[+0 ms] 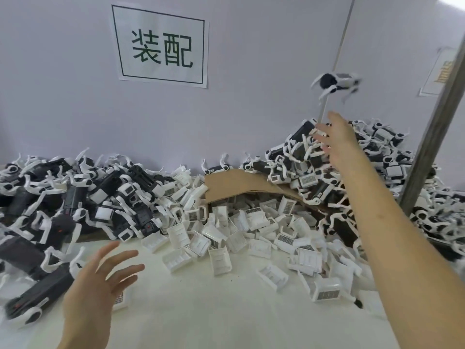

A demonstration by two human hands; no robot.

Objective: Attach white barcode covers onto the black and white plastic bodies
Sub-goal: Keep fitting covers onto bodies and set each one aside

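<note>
A black and white plastic body [336, 84] is in mid-air, blurred, above the heap at the back right. Just below it my right hand [336, 142] is raised with fingers spread and holds nothing. My left hand [100, 285] hovers low over the white table with fingers spread, also holding nothing. A white barcode cover [120, 298] lies partly hidden under its fingers. Loose white barcode covers [221, 260] are heaped in the middle of the table. Black and white bodies [83, 197] fill the left side.
A heap of bodies with covers on them [377, 157] rises at the back right behind a bent cardboard sheet [226, 185]. A grey metal post [432, 127] slants up on the right. A paper sign [161, 46] hangs on the back wall.
</note>
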